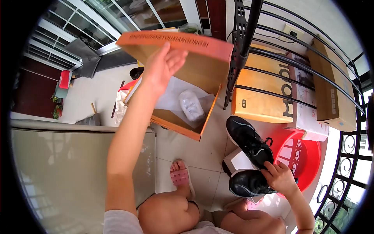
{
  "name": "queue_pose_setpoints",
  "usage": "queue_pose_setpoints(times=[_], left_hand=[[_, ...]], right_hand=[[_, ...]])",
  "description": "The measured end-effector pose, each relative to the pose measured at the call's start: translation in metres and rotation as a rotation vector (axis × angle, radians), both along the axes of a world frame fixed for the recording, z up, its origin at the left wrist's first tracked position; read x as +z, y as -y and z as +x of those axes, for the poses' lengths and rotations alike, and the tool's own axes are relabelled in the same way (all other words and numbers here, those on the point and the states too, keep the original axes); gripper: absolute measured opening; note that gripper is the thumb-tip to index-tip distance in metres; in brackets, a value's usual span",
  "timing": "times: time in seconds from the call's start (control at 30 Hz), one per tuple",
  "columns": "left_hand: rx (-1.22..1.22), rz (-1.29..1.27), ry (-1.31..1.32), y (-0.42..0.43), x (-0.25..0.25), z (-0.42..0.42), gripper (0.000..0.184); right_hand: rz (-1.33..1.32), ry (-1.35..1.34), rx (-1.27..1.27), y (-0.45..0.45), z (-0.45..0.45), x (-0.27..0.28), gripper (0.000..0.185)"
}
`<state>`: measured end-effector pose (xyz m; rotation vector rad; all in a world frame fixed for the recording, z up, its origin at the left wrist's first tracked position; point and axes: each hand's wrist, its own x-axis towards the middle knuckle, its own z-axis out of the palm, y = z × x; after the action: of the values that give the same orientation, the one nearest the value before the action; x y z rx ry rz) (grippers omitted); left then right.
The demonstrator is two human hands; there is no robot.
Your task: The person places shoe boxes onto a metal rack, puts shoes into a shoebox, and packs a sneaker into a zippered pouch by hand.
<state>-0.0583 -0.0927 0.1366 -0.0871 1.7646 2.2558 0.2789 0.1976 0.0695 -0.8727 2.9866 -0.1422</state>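
An orange shoebox [177,130] stands in front of me with its lid [202,43] raised. Inside are white tissue paper [171,93] and a wrapped white bundle [191,105]. My left hand [165,64] is at the raised lid, fingers stretched out; whether it presses on the lid I cannot tell. Down on the right, my right hand [279,177] grips a pair of black sneakers at their heel ends. The upper sneaker [249,138] has its laces showing, while the lower sneaker [249,183] lies tilted beside it.
A black metal rack [243,46] rises right of the shoebox, with a yellow carton [261,89] and a brown carton [331,85] behind its bars. A red basin [311,156] sits beside the sneakers. At left is a grey-topped surface [78,167]; a small white box [239,160] is near the sneakers.
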Motion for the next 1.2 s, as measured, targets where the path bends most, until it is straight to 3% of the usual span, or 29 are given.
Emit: queue_pose_setpoints(times=[0.1,0.17,0.2,0.27,0.4,0.5,0.6,0.67,0.77,0.87,0.93,1.0,1.03,1.1,1.17,1.2], left_hand=[[-0.152,0.151,-0.062,-0.016,-0.003,-0.024,0.039],[-0.180,-0.001,-0.174,-0.027,-0.005,-0.023,0.056],[-0.181,0.000,-0.176,-0.028,-0.007,-0.015,0.056],[-0.130,-0.303,-0.260,-0.025,-0.016,0.013,0.070],[-0.104,-0.368,-0.362,-0.009,-0.029,0.019,0.079],[-0.003,-0.555,-0.777,-0.015,-0.015,-0.011,0.081],[0.044,-0.643,-0.780,-0.030,-0.027,-0.077,0.081],[0.042,-1.020,-0.774,-0.043,-0.024,-0.097,0.081],[0.009,-1.113,-0.695,-0.050,-0.026,-0.106,0.084],[0.041,-0.888,-0.822,-0.046,-0.044,-0.145,0.092],[-0.045,-0.888,-0.777,-0.044,-0.037,-0.152,0.096],[-0.077,-1.074,-0.822,-0.054,-0.038,-0.155,0.098],[-0.106,-0.973,-0.908,-0.054,-0.043,-0.156,0.100],[0.117,-1.043,-1.107,-0.057,-0.049,-0.132,0.093],[0.078,-0.824,-0.993,-0.047,-0.063,-0.116,0.100],[-0.031,-0.721,-0.677,-0.046,-0.057,-0.087,0.099]], right_hand=[[-0.016,0.035,-0.019,0.002,-0.001,0.000,0.020],[0.000,0.032,-0.016,0.002,0.000,-0.001,0.020],[0.013,0.029,-0.016,0.002,0.000,-0.001,0.020],[0.009,0.026,-0.023,0.000,0.001,0.000,0.020],[-0.036,0.022,-0.043,-0.001,0.002,0.001,0.025],[-0.023,0.029,-0.027,0.000,0.003,-0.001,0.024],[-0.015,0.035,-0.015,0.003,0.001,0.003,0.024],[0.010,0.033,-0.010,0.002,0.003,0.001,0.023],[0.020,0.015,-0.026,0.001,0.005,-0.002,0.023],[-0.002,0.019,-0.049,0.002,0.007,-0.003,0.025],[-0.003,0.034,-0.062,0.002,0.005,-0.003,0.025],[-0.001,0.021,-0.016,-0.001,0.007,-0.005,0.026],[0.012,-0.007,0.004,-0.003,0.009,-0.005,0.027],[0.017,-0.068,0.023,-0.009,0.019,-0.008,0.027],[-0.003,-0.098,0.027,-0.014,0.032,-0.010,0.028],[-0.006,-0.095,0.012,-0.016,0.041,-0.015,0.028]])
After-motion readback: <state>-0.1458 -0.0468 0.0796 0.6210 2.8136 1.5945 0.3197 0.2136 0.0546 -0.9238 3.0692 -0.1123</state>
